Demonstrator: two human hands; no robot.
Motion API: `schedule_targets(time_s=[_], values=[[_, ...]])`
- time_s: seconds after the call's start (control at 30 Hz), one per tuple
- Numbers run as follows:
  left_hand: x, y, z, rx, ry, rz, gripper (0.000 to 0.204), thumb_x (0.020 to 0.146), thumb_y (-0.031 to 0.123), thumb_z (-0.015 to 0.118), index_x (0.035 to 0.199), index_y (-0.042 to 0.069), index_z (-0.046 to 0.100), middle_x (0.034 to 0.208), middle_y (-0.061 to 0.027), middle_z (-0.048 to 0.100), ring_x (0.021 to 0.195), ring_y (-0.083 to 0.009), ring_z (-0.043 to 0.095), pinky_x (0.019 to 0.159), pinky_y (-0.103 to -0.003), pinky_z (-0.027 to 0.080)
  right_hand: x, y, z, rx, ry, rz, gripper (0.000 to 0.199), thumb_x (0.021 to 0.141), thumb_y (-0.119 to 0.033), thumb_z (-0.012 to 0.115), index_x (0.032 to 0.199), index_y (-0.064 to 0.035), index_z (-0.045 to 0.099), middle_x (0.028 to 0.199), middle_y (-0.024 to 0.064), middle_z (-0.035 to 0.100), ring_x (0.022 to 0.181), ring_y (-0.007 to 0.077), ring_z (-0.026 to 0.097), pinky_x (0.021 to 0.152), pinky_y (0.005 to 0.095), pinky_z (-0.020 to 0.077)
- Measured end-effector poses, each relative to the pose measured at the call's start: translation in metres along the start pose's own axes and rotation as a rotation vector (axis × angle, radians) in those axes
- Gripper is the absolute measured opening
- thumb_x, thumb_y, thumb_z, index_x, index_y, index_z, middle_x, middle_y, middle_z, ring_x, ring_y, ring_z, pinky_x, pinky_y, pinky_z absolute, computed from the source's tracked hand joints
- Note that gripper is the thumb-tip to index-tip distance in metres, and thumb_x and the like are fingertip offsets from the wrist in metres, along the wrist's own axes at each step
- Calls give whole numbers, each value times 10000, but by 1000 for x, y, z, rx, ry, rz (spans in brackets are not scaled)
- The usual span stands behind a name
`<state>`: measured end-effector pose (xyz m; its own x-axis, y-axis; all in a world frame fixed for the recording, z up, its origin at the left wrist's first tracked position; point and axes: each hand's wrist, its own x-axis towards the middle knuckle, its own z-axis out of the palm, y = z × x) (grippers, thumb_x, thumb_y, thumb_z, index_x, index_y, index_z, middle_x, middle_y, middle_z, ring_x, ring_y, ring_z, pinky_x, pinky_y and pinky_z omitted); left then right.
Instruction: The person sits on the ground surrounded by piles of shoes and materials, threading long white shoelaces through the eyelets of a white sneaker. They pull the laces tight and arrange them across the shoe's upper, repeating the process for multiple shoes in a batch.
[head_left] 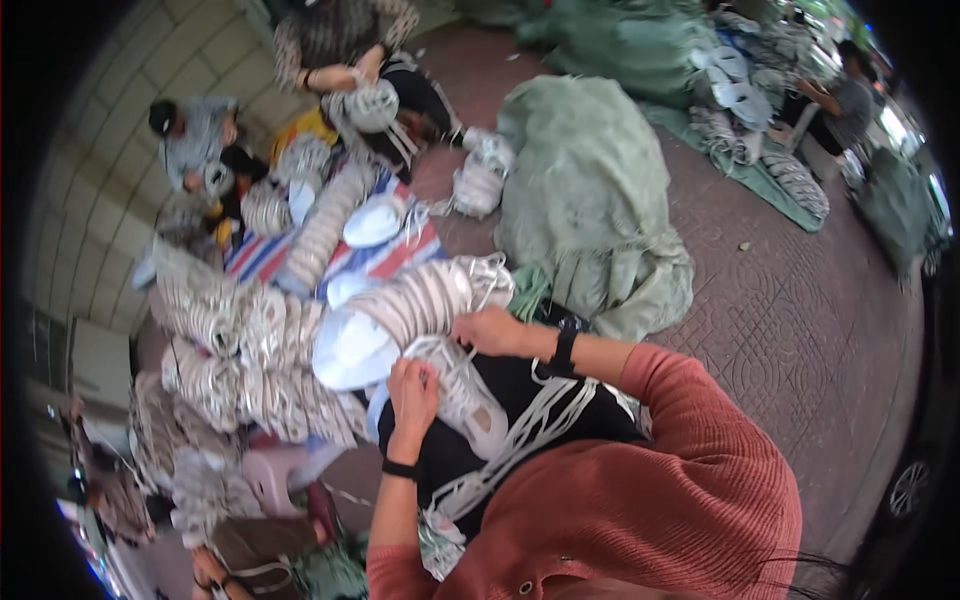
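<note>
Coral-red knit sleeves reach in from below in the head view, and both hands are busy at a pale shoe upper, lying on the black-clad lap. Here's the left hand, fingers bent at the shoe's side; whether it grips or merely steadies, I can't tell. Over at the other end of the opening, the right hand is closed, pinching what looks like a thin lace. So this shoe looks partway through, I'd judge, though the blur hides how many eyelets are threaded. More loose white laces lie across the lap, apparently spare. Just beyond the hands, a nested stack of uppers curves away, and further rows of uppers crowd the left. Which of those are finished and which are left? Can't call it from here! Behind, a green sack slumps on the paving.
</note>
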<state>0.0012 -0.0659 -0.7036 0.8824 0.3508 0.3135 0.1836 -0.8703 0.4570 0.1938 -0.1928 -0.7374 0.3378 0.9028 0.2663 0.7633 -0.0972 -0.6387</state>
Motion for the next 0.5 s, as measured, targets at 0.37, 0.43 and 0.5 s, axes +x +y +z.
schedule_targets(time_s=[0.37,0.43,0.5], values=[[6,22,-11,183,-35,-109,147,813,119,648,883,61,532,889,-125,532,888,-347,536,746,-473,360,-25,-30,-10,207,-180,95,247,775,-139,635,978,-55,523,763,185,634,773,392,636,665,478,481],[3,21,-4,224,8,-85,148,818,132,652,883,63,538,873,-130,535,889,-346,536,736,-479,356,-26,-35,-17,129,-216,97,350,784,-128,621,1078,-40,455,753,204,629,752,405,637,646,487,481],[2,5,0,-17,30,-141,131,843,108,627,881,46,518,841,-100,533,839,-270,548,735,-435,398,-25,-40,-23,55,-253,92,454,793,-116,608,1178,-24,386,743,222,624,731,417,638,626,495,481]])
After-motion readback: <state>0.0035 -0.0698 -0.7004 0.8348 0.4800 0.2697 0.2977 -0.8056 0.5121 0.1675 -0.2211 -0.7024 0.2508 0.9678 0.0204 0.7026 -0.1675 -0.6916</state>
